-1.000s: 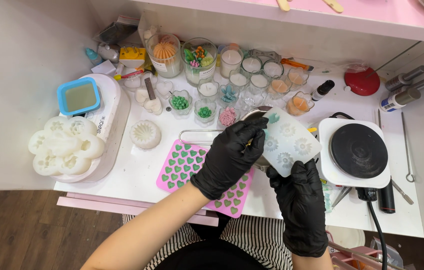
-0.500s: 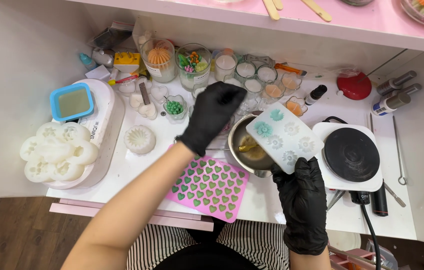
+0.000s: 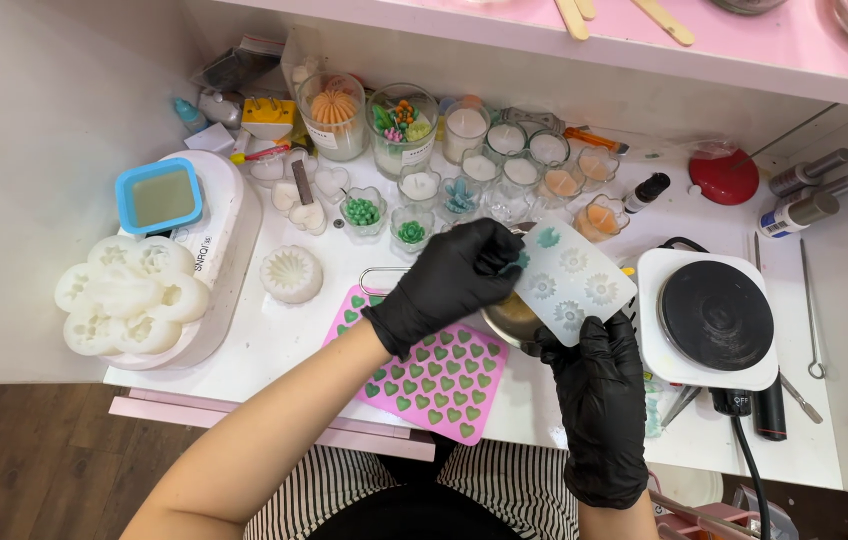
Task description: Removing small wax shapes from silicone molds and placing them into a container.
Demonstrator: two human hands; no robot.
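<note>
A translucent silicone mould with flower-shaped cavities is held tilted above a small metal pot. My right hand, in a black glove, grips the mould's lower edge from underneath. My left hand, also gloved in black, has its fingertips pinched at the mould's left edge on a small teal wax flower. Another teal flower sits in the mould's top cavity. The other cavities look pale.
A pink heart-cavity mould lies under my left wrist. Small glass jars of wax pieces and candles stand behind. A black hotplate is at the right, white flower moulds and a warmer with a blue tray at the left.
My left hand left the mould, reached back to the small jars, and has now returned to the mould's left edge. My right hand kept holding the mould over the pot.
</note>
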